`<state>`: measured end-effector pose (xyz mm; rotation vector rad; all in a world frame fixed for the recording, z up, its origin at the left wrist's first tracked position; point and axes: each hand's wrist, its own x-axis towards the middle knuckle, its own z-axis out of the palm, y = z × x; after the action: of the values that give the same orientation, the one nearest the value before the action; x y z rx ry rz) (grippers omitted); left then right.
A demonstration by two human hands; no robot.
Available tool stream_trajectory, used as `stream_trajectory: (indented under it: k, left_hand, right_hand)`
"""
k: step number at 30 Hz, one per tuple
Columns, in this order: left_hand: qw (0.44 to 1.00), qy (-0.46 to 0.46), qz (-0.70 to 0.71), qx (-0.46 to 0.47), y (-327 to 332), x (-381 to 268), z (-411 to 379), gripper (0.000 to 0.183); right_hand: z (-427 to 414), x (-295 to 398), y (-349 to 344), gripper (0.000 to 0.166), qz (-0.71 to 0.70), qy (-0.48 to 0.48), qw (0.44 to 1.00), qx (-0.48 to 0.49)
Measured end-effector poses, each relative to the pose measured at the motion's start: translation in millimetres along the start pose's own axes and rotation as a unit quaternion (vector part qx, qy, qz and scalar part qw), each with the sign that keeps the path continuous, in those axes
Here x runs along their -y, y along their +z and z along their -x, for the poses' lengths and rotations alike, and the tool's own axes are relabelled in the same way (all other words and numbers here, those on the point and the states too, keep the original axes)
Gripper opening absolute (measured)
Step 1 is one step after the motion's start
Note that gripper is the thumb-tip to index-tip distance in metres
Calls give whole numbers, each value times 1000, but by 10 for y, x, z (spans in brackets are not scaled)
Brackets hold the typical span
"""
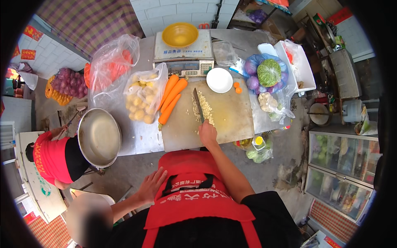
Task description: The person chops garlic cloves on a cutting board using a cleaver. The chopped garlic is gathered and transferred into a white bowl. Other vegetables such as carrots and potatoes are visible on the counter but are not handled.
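My right hand grips the handle of a kitchen knife, whose dark blade lies edge-on over a pile of chopped pale garlic or similar on the cutting board. My left hand rests against the red apron, fingers spread, holding nothing. Left of the pile, several whole carrots lie along the board's edge. A white bowl stands at the board's back, with two orange carrot pieces to its right.
Left are a bag of potatoes and a large metal basin. A scale bearing a yellow bowl stands behind. Bagged vegetables and a white foam box are right. Another person in red works far left.
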<state>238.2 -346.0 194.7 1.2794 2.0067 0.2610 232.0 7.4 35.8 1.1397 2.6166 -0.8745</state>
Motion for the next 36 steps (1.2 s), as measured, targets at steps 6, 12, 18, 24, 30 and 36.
stream_trajectory:
  k: [6,12,18,24,30,36]
  left_hand:
    - [996,45,67,-25,88,114,-19,98]
    - [996,35,87,6,116,188,-34,108]
    - [994,25,109,20,157,269,-22,111]
    - [988,28,146,37,178,334,-7,115]
    - [990,28,135,39,207,361,-6,114]
    - [989,25,138,38,188,325,-28,113]
  right_hand:
    - [45,17,-58,24,4,-6,1000,-2]
    - [74,68,-129,24,21,4,1000,-1]
    - [27,31,-109,24,37,-5,999,-10]
    - [-44,17,-55,26,50,4,999,-3]
    - [-50,63,-31,24,39,-2,999,-8]
    - [-93,178,-205,26,34,-4,999,-18]
